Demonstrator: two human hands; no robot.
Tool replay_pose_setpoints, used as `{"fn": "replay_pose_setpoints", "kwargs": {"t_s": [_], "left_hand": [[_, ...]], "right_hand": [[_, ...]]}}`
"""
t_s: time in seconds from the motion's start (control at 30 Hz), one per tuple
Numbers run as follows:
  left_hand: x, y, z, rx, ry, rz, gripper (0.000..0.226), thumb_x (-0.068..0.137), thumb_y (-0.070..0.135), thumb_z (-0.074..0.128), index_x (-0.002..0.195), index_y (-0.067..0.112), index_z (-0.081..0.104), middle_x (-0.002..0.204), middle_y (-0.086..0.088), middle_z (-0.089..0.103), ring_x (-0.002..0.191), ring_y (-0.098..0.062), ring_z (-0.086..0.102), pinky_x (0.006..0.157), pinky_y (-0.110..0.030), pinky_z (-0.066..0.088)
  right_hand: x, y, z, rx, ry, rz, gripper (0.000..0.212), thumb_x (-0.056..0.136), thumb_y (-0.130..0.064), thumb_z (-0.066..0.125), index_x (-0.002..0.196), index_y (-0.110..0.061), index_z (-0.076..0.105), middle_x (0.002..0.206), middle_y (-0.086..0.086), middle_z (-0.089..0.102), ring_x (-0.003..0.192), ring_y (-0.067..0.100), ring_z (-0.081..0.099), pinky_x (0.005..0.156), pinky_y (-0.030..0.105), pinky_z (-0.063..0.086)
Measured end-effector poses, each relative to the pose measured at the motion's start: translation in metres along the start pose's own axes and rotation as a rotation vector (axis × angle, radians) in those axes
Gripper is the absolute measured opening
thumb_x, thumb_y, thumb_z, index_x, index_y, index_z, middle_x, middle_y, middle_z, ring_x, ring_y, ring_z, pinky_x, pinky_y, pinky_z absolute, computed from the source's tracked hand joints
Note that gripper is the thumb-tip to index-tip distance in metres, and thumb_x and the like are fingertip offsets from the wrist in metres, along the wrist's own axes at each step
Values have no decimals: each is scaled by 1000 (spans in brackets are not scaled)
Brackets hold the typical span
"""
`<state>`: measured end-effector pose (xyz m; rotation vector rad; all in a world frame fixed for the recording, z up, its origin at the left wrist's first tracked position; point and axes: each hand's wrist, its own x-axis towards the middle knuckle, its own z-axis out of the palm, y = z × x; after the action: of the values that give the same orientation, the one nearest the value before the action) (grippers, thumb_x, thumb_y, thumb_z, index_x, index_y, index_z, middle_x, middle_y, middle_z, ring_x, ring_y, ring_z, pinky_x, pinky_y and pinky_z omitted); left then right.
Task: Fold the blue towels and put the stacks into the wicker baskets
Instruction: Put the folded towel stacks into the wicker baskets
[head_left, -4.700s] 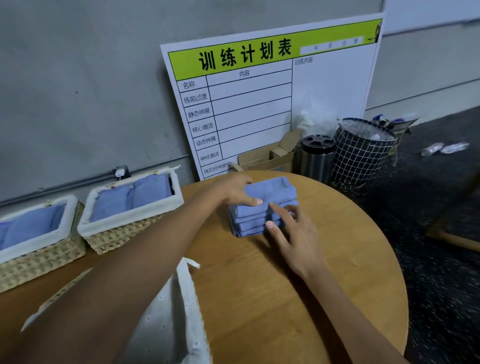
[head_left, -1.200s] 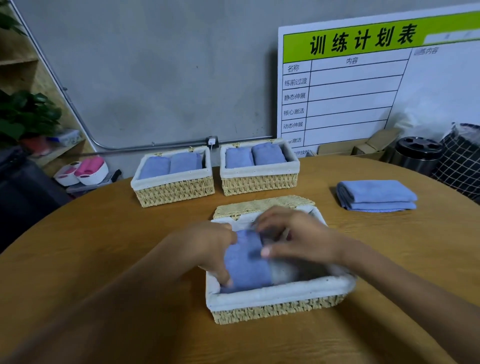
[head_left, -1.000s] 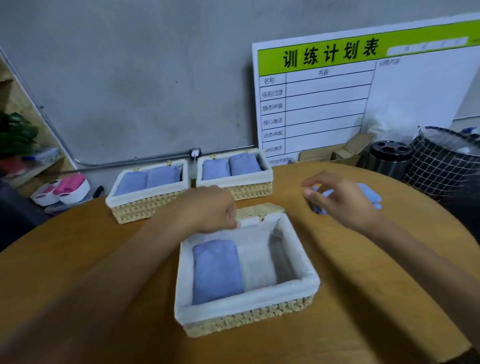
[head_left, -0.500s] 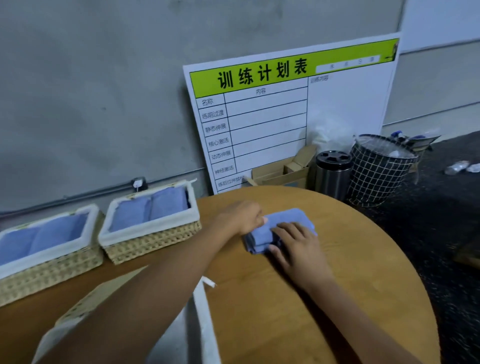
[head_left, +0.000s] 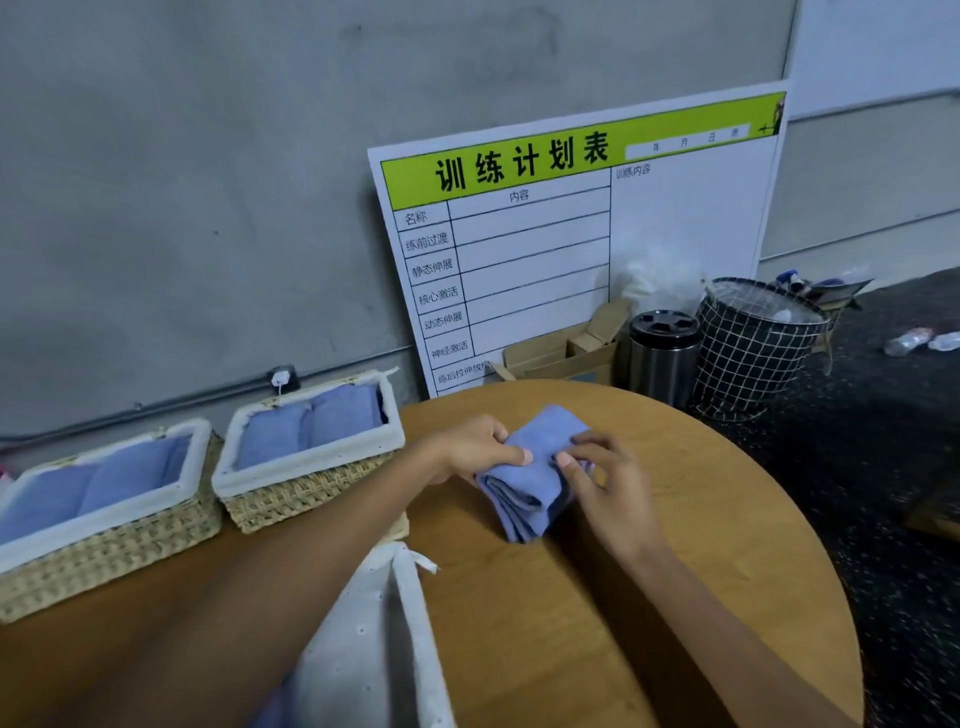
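Note:
A small stack of folded blue towels (head_left: 524, 483) is tilted up off the round wooden table (head_left: 623, 597), held between both hands. My left hand (head_left: 472, 449) grips its left side with the thumb on top. My right hand (head_left: 602, 478) pinches its right side. Below my left arm stands the near wicker basket (head_left: 410, 623) with its white liner, mostly hidden by the arm. Two more wicker baskets, one at the middle left (head_left: 306, 467) and one at the far left (head_left: 98, 519), each hold two blue towel stacks.
A white training-plan board (head_left: 571, 234) leans on the grey wall behind the table. On the floor beyond the table's far edge stand a cardboard box (head_left: 561, 353), a steel bin (head_left: 662, 353) and a black grid basket (head_left: 753, 343). Dark carpet lies to the right.
After leaving a stack in the near basket, both hands reached right to the remaining towels. Since half a second ago they have lifted and tilted that stack off the table.

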<state>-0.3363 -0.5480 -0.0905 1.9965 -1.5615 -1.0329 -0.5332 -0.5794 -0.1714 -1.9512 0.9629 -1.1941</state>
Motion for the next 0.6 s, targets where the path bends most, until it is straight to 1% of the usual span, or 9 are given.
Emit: {"fn": "replay_pose_setpoints", "kwargs": {"t_s": [0.07,0.13,0.2,0.27,0.3,0.37,0.43,0.53,0.6], "left_hand": [[-28,3,-13,-88,111,25,26,93,32,70,95,11,54,85,-12,49,77,-22,54,60,-27,51],[-62,3,-26,-238,166,45,26,93,30,70,93,8,56,86,-13,56,80,-24,61,67,-33,57],[-101,1,-36,-383,205,55,24,93,28,71,89,9,58,87,-13,63,83,-24,65,78,-42,57],[-140,-3,-42,-499,275,70,27,87,28,77,93,14,55,92,-11,66,84,-25,67,77,-42,57],[-159,-6,-44,-543,319,71,34,82,29,79,99,18,53,97,-12,67,84,-24,68,74,-41,57],[-194,-13,-47,-571,386,78,42,84,23,79,111,26,46,94,-11,67,75,-20,66,68,-36,55],[-225,-26,-48,-599,391,89,51,89,11,75,120,35,43,87,-10,68,71,-19,65,66,-34,54],[-265,-43,-44,-612,333,111,76,88,2,73,134,51,38,107,-10,70,79,-14,70,59,-30,54],[-282,-52,-38,-565,332,101,77,86,2,74,138,50,42,123,-8,65,85,-12,71,59,-30,55]], "right_hand": [[-1,-22,-1,32,58,41,13,94,-33,66,103,-28,72,115,-6,53,106,-2,53,87,24,44],[-4,-56,-1,162,23,128,21,94,-44,62,112,-33,65,118,-5,52,103,-2,54,80,21,45],[-9,-97,3,401,-115,222,31,95,-51,56,120,-34,57,117,0,61,100,10,64,76,26,53],[-15,-135,10,577,-275,275,32,95,-52,54,119,-32,53,104,2,72,88,19,71,70,34,59],[-19,-152,13,612,-338,269,30,96,-49,55,118,-30,51,95,3,74,80,18,72,64,32,57],[-28,-179,22,616,-419,247,26,97,-43,58,117,-27,50,85,6,73,66,15,66,55,25,51],[-35,-194,33,585,-492,259,24,97,-38,61,115,-26,51,83,6,70,63,16,60,54,24,48],[-50,-207,48,521,-606,257,21,95,-33,65,111,-26,54,89,8,67,72,21,57,62,30,47],[-61,-214,56,506,-652,251,23,94,-29,66,113,-24,53,91,8,67,73,21,59,62,29,48]]}}
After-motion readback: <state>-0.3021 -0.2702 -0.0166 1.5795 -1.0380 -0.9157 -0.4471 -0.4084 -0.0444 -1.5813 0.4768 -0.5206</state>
